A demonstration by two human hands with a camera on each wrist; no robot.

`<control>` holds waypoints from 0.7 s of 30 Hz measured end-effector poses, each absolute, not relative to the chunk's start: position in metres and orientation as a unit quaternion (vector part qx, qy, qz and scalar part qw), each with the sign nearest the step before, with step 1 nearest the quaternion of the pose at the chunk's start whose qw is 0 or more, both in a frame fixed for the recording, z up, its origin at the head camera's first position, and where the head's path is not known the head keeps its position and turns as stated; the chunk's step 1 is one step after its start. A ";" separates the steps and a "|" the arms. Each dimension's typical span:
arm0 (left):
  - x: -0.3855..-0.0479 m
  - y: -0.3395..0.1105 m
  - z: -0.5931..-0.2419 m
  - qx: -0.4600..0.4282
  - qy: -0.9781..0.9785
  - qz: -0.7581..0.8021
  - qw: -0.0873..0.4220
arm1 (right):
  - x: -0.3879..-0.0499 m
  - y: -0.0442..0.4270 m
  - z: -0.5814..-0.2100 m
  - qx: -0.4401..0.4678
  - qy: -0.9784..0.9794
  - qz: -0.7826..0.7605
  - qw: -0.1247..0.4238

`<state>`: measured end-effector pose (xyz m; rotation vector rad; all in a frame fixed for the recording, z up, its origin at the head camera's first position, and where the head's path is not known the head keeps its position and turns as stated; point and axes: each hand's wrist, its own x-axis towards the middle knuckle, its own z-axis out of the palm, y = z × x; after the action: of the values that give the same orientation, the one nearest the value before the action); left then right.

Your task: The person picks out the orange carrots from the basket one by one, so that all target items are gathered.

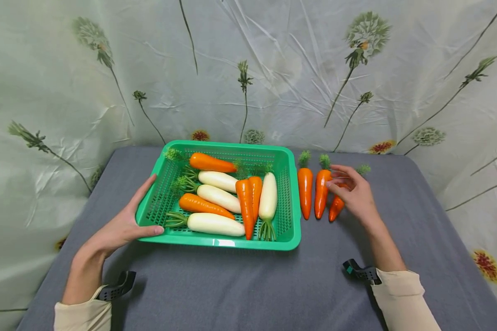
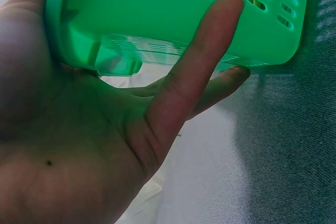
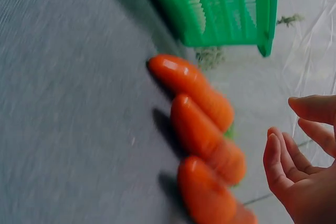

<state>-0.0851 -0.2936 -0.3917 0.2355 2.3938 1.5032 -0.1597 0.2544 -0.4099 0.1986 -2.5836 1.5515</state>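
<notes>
A green basket (image 1: 232, 245) holds orange carrots (image 1: 212, 163) and white radishes (image 1: 216, 224). My left hand (image 1: 122, 225) grips its left side, thumb over the front-left rim; the left wrist view has the fingers (image 2: 181, 93) against the outer wall (image 2: 142, 9). To the basket's right lie three carrots side by side, the left one (image 1: 305, 193), the middle one (image 1: 320, 197) and the right one (image 1: 336, 208). Over the right one hovers my right hand (image 1: 356, 193), covering part of it. The right wrist view shows that hand (image 3: 304, 166) apart from the carrots (image 3: 202, 142), fingers slightly bent, holding nothing.
Grey cloth (image 1: 232, 285) covers the table. Behind it hangs a pale curtain (image 1: 290, 69) printed with flowers. A dark band (image 1: 118, 287) is on the left wrist and another (image 1: 362, 272) on the right.
</notes>
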 end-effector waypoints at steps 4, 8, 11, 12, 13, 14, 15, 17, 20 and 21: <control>-0.085 -0.294 -0.392 0.081 0.834 0.525 0.151 | -0.161 0.242 -0.404 0.092 -0.838 0.535 0.060; -0.085 -0.294 -0.393 0.081 0.832 0.527 0.151 | -0.160 0.230 -0.399 0.113 -0.820 0.559 0.050; -0.085 -0.294 -0.392 0.084 0.831 0.529 0.149 | -0.159 0.221 -0.394 0.127 -0.810 0.571 0.043; -0.085 -0.294 -0.392 0.085 0.831 0.528 0.149 | -0.158 0.218 -0.393 0.132 -0.806 0.575 0.041; -0.085 -0.294 -0.392 0.085 0.832 0.528 0.148 | -0.158 0.215 -0.392 0.138 -0.803 0.579 0.040; -0.085 -0.293 -0.392 0.086 0.832 0.528 0.148 | -0.157 0.212 -0.391 0.143 -0.801 0.581 0.039; -0.085 -0.293 -0.393 0.085 0.832 0.529 0.147 | -0.157 0.209 -0.390 0.148 -0.799 0.582 0.038; -0.085 -0.293 -0.393 0.086 0.831 0.529 0.147 | -0.156 0.204 -0.388 0.156 -0.794 0.586 0.037; -0.085 -0.294 -0.394 0.089 0.831 0.530 0.146 | -0.155 0.196 -0.385 0.166 -0.792 0.587 0.033; -0.085 -0.294 -0.394 0.089 0.831 0.529 0.146 | -0.154 0.193 -0.384 0.168 -0.791 0.588 0.031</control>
<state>-0.0850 -0.2936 -0.3937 0.2567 2.3932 1.5249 -0.1544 0.1933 -0.3844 0.5182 -2.4356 1.8106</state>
